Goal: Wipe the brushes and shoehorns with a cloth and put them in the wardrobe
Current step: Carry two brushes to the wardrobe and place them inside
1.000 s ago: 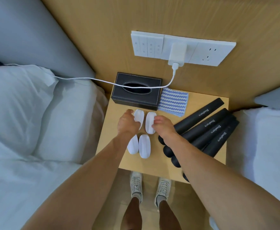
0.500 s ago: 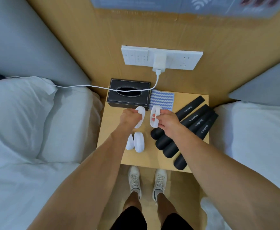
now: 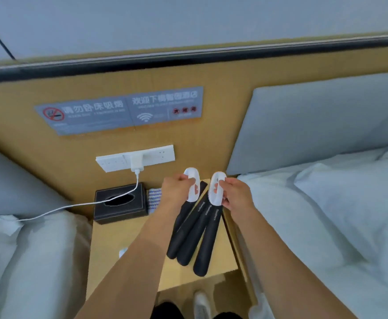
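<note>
Head view: left forearm (image 3: 128, 261) hides brushes on nightstand (image 3: 220, 261).

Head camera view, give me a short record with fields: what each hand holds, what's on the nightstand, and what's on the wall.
left hand: grips a white oval plastic brush
right hand: grips a second white oval brush
wooden nightstand: three black shoehorns, black tissue box, blue-and-white striped cloth
wall: white socket panel, charger with white cable
</note>
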The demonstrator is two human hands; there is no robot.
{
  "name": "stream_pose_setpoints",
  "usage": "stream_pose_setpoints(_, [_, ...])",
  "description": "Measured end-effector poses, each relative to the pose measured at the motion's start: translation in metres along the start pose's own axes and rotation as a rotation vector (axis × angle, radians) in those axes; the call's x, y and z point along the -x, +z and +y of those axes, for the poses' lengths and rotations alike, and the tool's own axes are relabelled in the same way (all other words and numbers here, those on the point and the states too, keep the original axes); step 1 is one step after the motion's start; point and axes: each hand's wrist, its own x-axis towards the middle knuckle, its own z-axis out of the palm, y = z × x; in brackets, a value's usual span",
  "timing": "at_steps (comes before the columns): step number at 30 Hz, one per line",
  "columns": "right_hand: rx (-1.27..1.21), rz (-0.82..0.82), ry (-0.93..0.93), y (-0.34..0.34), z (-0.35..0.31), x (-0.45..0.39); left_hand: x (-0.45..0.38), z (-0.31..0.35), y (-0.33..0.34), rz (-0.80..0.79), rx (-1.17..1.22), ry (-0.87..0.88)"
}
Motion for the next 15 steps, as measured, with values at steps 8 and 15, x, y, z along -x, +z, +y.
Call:
stream_pose_setpoints(8, [-0.270,0.237,-0.301,-0.099,-0.082,0.075,0.067,0.109,0.056,-0.293,0.007,0.309])
stream_pose_setpoints(15, [-0.397,0.488,-0.490,-0.132,-0.095,0.147,0.129,0.151,0.062,-0.686,0.035,0.593])
